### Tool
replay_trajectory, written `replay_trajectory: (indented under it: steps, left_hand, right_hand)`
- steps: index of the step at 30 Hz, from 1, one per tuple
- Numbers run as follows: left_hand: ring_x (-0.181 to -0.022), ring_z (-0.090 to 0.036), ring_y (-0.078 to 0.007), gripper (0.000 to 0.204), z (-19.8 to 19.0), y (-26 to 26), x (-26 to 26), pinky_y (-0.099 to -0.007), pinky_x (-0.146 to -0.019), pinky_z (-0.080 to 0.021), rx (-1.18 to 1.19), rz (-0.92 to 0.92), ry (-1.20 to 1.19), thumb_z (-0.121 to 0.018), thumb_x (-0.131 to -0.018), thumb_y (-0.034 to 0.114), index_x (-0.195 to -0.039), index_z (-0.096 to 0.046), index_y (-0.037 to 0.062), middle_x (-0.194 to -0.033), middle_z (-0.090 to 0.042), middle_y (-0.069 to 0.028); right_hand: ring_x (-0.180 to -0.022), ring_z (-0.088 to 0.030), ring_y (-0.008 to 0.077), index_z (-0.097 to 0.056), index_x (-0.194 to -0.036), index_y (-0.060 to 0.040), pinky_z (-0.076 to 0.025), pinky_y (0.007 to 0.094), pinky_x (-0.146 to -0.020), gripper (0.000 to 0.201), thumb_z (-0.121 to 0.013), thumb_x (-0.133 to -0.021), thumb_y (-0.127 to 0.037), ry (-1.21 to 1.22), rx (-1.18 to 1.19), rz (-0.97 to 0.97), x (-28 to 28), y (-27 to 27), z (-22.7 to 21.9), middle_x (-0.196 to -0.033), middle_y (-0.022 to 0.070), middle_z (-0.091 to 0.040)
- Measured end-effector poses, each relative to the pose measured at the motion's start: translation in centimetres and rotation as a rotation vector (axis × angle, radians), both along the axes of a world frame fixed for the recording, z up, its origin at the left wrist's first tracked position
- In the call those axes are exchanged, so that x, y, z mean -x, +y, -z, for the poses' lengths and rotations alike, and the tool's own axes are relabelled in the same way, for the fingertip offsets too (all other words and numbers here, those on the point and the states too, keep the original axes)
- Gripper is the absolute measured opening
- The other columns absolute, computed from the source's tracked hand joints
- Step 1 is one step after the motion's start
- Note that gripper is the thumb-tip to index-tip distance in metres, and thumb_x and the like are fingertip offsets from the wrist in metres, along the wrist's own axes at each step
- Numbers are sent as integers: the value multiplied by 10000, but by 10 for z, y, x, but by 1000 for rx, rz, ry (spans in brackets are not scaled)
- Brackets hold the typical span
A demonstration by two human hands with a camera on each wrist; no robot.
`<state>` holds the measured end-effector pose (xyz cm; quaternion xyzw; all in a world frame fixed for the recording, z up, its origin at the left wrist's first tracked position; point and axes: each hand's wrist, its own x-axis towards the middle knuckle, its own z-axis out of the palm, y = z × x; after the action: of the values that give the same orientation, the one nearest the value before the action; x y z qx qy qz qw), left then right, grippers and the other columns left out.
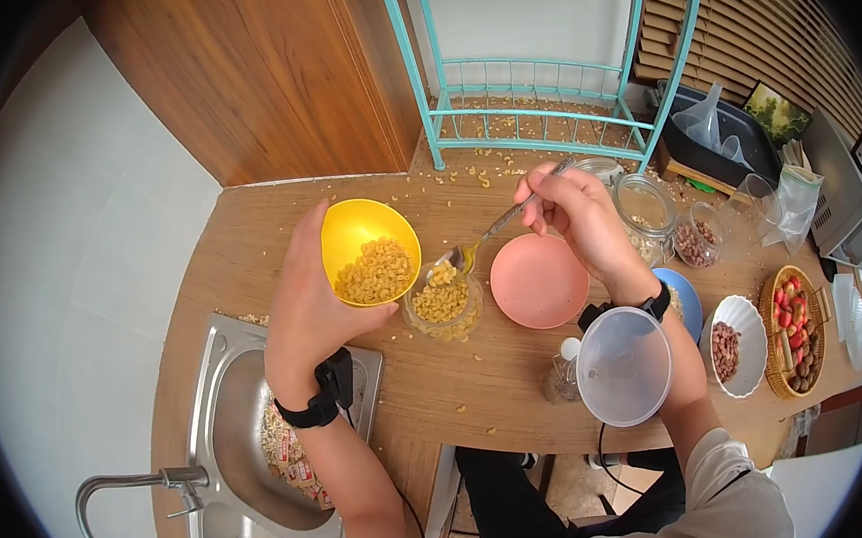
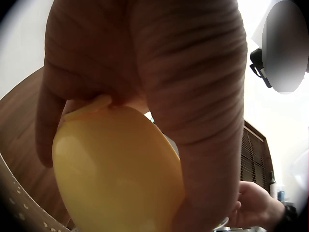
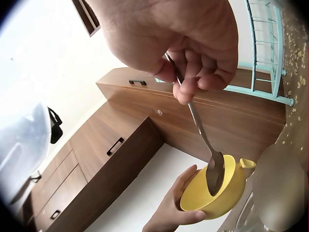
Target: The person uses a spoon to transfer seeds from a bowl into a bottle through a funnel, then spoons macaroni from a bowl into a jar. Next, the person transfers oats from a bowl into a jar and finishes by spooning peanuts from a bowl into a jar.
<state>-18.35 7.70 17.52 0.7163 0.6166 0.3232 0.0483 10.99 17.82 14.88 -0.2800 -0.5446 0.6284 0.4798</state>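
Note:
My left hand grips a small yellow bowl, thumb on the near side and fingers around the far side. The bowl is tilted, and curly macaroni lies in its lower part. Just right of it stands a glass jar with similar macaroni inside. My right hand pinches the handle of a metal spoon, whose head is over the jar's mouth with some macaroni at it. In the right wrist view the spoon points down and overlaps the yellow bowl.
A pink plate lies right of the jar. Near my right forearm are a translucent container and a small bottle. Behind stands a turquoise rack. At left is a steel sink; at right, a white bowl and a basket.

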Motion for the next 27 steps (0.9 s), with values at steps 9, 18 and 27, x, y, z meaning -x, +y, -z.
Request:
replay_trajectory:
  steps: [9, 18, 27]
  left_hand:
    - [-1323, -465, -389, 1084, -6, -2, -6, -406, -1110, -393, -4, 19, -9, -907, -520, 212, -1432, -384, -52, -1418, -474, -255]
    - [-1323, -465, -391, 1092, -4, -2, -4, -404, -1111, -393, 8, -21, -9, -904, -516, 212, -1435, -378, -54, -1423, -470, -256]
    - [-1361, -433, -383, 1122, -5, -1, -10, -404, -1130, -375, 28, 62, -3, -906, -515, 225, -1453, -355, -47, -1450, -447, -253]
  right_hand:
    - [-741, -614, 109, -664, -839, 14, -480, 265, -649, 232, -526, -994, -90, -302, -229, 3, 6, -12, -4, -910, 81, -697]
    - [-754, -622, 111, -692, -921, 12, -495, 259, -676, 235, -546, -1020, -143, -160, -340, -13, -6, -13, -5, -944, 72, -704]
    - [-790, -620, 120, -710, -1002, 19, -522, 264, -755, 265, -551, -1034, -190, -101, -390, 34, 7, -10, -1, -992, 75, -705]
